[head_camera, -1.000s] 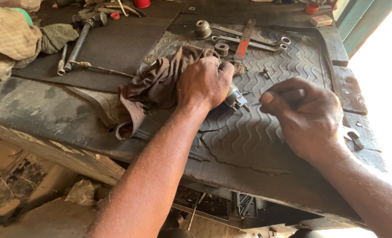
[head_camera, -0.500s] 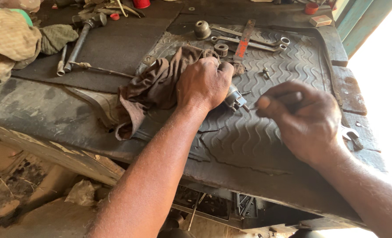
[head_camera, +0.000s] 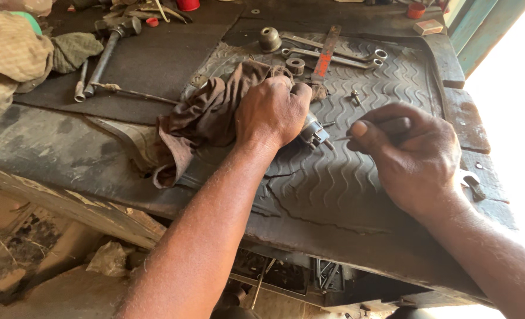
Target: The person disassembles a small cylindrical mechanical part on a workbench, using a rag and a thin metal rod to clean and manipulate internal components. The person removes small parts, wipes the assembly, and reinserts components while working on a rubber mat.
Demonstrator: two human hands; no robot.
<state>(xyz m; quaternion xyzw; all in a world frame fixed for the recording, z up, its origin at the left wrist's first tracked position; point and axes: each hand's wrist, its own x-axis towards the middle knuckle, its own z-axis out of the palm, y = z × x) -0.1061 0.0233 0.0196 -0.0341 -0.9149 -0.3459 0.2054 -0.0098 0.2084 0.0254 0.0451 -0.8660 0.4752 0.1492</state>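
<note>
Ribbed rubber mat (head_camera: 362, 177): left hand (head_camera: 272, 112) clamps small metal part (head_camera: 314, 133); right hand (head_camera: 413, 156) pinches thin tool (head_camera: 344, 138), possibly pin, pointing left at part.

Ribbed matt rubber mat (head_camera: 368, 177), crumpled brown cloth rag (head_camera: 206, 118), dull grey metal part (head_camera: 314, 132), bare steel wrenches (head_camera: 333, 56).
</note>
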